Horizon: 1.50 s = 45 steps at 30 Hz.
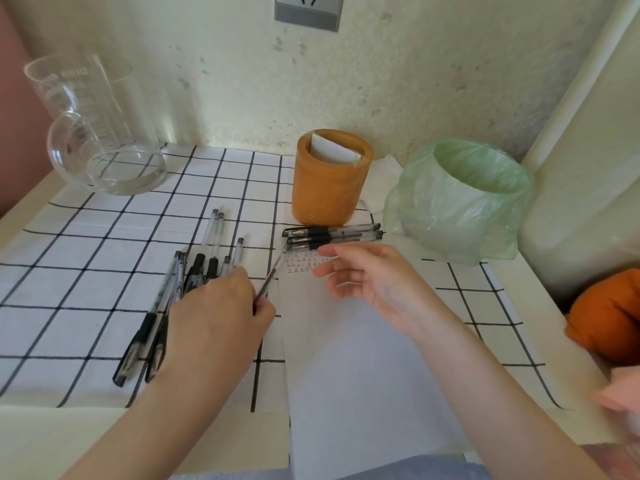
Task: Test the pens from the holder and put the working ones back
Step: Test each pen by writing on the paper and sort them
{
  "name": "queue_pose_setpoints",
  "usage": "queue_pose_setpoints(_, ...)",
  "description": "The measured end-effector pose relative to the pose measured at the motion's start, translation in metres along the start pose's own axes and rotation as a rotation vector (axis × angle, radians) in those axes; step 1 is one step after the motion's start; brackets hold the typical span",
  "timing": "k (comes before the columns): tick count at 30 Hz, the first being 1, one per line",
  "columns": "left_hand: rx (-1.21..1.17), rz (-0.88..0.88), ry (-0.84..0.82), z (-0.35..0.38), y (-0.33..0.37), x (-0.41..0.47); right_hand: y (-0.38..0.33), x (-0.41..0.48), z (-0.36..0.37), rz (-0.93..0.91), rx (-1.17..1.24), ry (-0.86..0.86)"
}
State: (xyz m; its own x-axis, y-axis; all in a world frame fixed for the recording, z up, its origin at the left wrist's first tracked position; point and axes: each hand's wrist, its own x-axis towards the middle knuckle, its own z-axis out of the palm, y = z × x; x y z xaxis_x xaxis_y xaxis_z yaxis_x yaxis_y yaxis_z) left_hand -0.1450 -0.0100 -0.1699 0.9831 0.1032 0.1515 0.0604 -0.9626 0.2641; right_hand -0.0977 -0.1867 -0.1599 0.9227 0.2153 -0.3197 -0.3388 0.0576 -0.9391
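Orange holder (329,181) has no pens back yet: left hand (221,306) pinches one pen (272,275) at the marked paper (346,358), right hand (363,278) hovers slack and empty, and a pile (178,271) seemingly awaits testing.

One orange pen holder (329,188) stands on the tabletop (34,438), with a single white card (332,150) inside it. At least two capped pens (332,234) lie side by side at its foot (they sit too close together for a firmer count). A heap of loose pens (166,299) to the left numbers six or more, their barrels crossing. One further pen (273,271) sits in the left grip (214,317). Also counted: one sheet of paper (346,358), one checked cloth (86,237), one glass jug (100,133), one bag-lined bin (460,202) and one wall socket (306,10).
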Motion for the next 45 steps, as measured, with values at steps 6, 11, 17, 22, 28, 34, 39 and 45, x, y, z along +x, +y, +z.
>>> queue_pose_setpoints(6, -0.304, 0.323, 0.119, -0.002, 0.011, -0.001, 0.002, -0.012, 0.017, -0.110, -0.274, -0.101)
queue_pose_setpoints(11, -0.534, 0.293, 0.034, 0.004, 0.014, -0.005, 0.003, -0.016, 0.013, -0.248, -0.109, 0.015)
queue_pose_setpoints(17, -0.739, 0.201, -0.139, 0.007, 0.024, -0.011, 0.004, -0.018, 0.010, -0.283, -0.072, 0.042)
queue_pose_setpoints(22, -0.767, 0.170, -0.170, 0.004, 0.024, -0.011, 0.005, -0.018, 0.010, -0.300, -0.071, 0.026)
queue_pose_setpoints(28, -0.790, 0.176, -0.150, 0.004, 0.028, -0.009, 0.005, -0.018, 0.008, -0.317, -0.054, 0.016)
queue_pose_setpoints(34, -0.959, 0.182, -0.199, 0.000, 0.029, -0.008, 0.001, -0.019, 0.003, -0.317, -0.030, -0.003)
queue_pose_setpoints(39, -0.921, 0.172, -0.194, -0.002, 0.030, -0.013, 0.002, -0.021, 0.002, -0.157, -0.104, -0.093)
queue_pose_setpoints(45, -0.689, 0.211, -0.214, 0.002, 0.025, -0.013, -0.011, -0.010, -0.024, -0.219, 0.257, 0.205)
